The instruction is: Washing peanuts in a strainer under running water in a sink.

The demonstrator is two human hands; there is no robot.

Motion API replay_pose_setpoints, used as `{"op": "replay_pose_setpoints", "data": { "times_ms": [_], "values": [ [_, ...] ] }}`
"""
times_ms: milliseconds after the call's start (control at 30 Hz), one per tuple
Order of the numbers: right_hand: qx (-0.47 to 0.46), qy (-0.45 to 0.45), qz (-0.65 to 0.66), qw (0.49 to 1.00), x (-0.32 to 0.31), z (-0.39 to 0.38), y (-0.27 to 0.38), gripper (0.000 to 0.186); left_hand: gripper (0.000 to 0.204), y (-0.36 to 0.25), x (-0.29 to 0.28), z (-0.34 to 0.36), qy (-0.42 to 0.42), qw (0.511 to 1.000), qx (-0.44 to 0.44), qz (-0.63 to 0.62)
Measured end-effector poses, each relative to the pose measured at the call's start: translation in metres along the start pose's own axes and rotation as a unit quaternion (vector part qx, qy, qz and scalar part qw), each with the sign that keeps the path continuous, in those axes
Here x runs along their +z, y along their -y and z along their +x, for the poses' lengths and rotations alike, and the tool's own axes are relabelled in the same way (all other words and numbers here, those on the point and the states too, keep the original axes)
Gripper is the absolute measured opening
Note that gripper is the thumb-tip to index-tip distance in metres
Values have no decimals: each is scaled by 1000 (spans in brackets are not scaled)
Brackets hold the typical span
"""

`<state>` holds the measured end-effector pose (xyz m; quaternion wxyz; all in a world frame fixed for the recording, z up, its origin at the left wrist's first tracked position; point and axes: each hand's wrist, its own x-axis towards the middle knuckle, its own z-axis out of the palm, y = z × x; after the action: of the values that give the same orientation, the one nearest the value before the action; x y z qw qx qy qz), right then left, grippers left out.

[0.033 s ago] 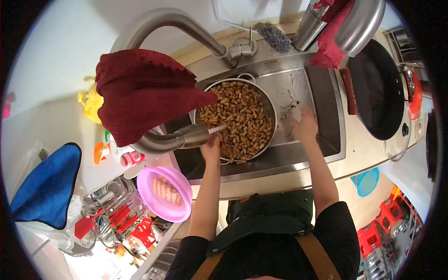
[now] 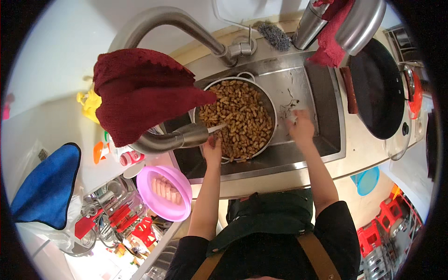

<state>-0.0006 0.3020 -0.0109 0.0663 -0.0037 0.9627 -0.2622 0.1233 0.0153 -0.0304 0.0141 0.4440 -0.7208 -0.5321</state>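
Observation:
A round metal pot (image 2: 274,114) full of peanuts in their shells (image 2: 240,116) sits in the steel sink, under a thin stream of water. My left hand (image 2: 212,150) grips its near left rim, the fingertips just inside beside the stream. Right of the pot, my right hand (image 2: 302,127) hovers over the sink floor with its fingers drawn together. Something pale shows at those fingertips, too small to make out. Dark wet scraps (image 2: 292,103) lie on the sink floor beyond that hand.
A tap (image 2: 193,135) draped with a dark red cloth (image 2: 144,93) arches over the sink's left side. To the right stand a black pan (image 2: 377,88) and a glass lid (image 2: 397,144). A pink bowl (image 2: 185,205) with pale food is at lower left, above an open drawer of utensils.
My right hand has shifted slightly left toward the pot, and its fingers have drawn together. The left hand and the pot stay in place.

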Motion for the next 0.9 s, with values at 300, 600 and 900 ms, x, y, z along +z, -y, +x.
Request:
{"op": "replay_pose_setpoints", "data": {
  "times_ms": [300, 600, 900],
  "values": [
    [-189, 351, -27, 917, 46, -70, 65, 19, 38, -38, 13, -45, 257, 819, 139, 493],
    [-294, 451, -107, 836, 93, -56, 66, 19, 19, -29, 22, -28, 377, 678, 273, 568],
    [-17, 256, 229, 939, 83, -19, 61, 23, 20, -17, 11, 13, 96, 966, 97, 220]
  ]
}}
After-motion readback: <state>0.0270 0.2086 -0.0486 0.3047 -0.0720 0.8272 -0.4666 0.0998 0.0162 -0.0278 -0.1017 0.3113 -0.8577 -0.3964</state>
